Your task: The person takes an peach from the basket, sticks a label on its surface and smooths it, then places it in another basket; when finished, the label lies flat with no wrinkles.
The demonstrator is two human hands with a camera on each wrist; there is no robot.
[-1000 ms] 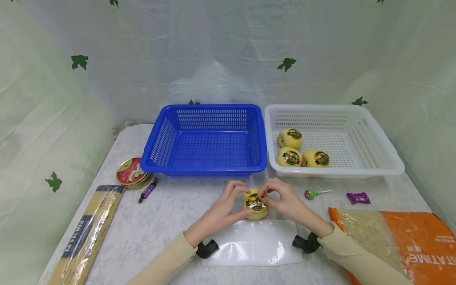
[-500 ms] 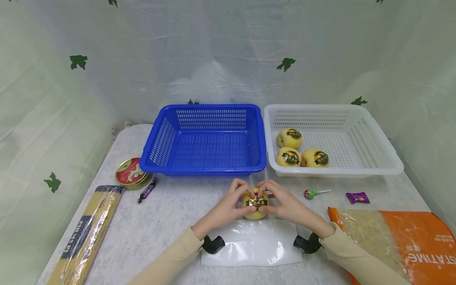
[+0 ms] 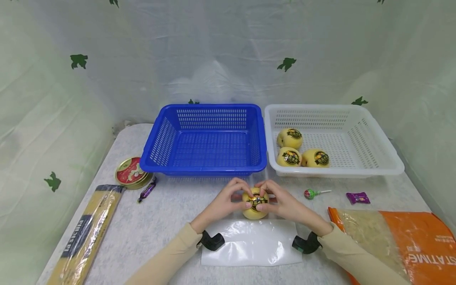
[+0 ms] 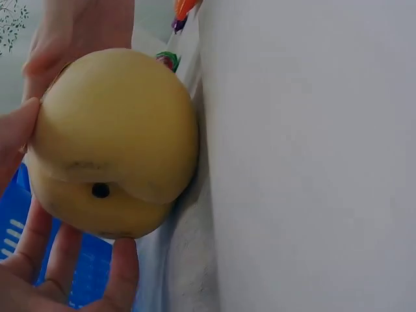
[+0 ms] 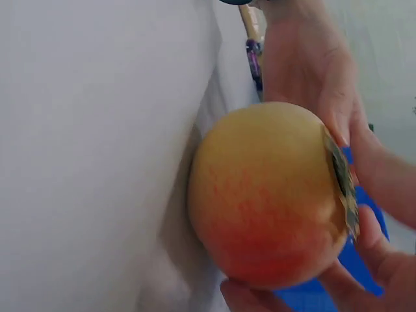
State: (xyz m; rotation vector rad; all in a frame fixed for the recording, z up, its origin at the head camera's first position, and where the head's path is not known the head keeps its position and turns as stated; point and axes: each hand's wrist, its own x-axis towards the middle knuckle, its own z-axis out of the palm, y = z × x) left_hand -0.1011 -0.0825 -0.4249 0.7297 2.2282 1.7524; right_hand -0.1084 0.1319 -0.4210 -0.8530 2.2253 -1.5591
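A round yellow apple with a black and gold sticker sits on the table behind a white plastic sheet. My left hand holds its left side, thumb at the sticker's lower edge and fingers curled over the top. From the other side my right hand grips it, thumb and index fingertip on the sticker. In the left wrist view the apple shows a dark hollow, with several fingers beneath. The right wrist view shows a red blush on the apple, and the sticker lies edge-on.
A blue basket and a white basket holding three stickered apples stand behind. At left lie a spaghetti pack, a round tin and a purple candy; at right, a lollipop, a purple-wrapped candy and an orange bag.
My left hand has come in from the left and closed around the apple. The right hand has spread from a pinch at the sticker's right to thumb and finger on it.
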